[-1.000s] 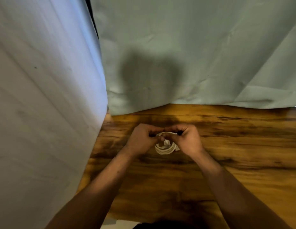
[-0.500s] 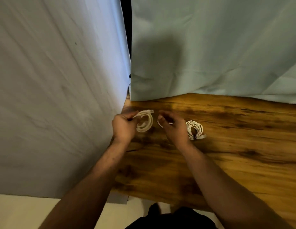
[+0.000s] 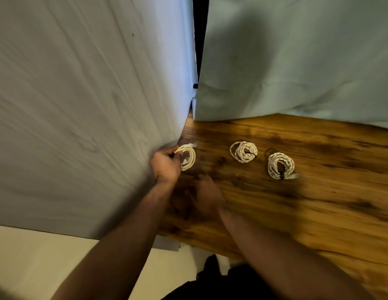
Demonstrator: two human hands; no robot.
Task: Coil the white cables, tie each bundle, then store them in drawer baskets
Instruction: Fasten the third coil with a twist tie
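Note:
My left hand [image 3: 166, 164] grips a coiled white cable [image 3: 188, 158] at the left edge of the wooden table [image 3: 318, 202], close to the hanging sheet. My right hand [image 3: 207, 194] hovers blurred just below and right of it, over the table, fingers loosely curled and holding nothing. Two more coiled white cables lie on the table: one [image 3: 243, 152] in the middle and one [image 3: 280, 165] to its right, each bound with a small dark tie. No drawer or basket is in view.
A pale sheet [image 3: 80, 105] hangs along the table's left side and a greenish sheet [image 3: 297, 57] along its back, with a dark gap between them. Pale floor [image 3: 26, 260] shows at the bottom left, past the table's near edge.
Both hands worked on one coil at the centre. Now my left hand carries that coil leftward, my right hand has let go and drawn back, and the view has swung left, showing two tied coils.

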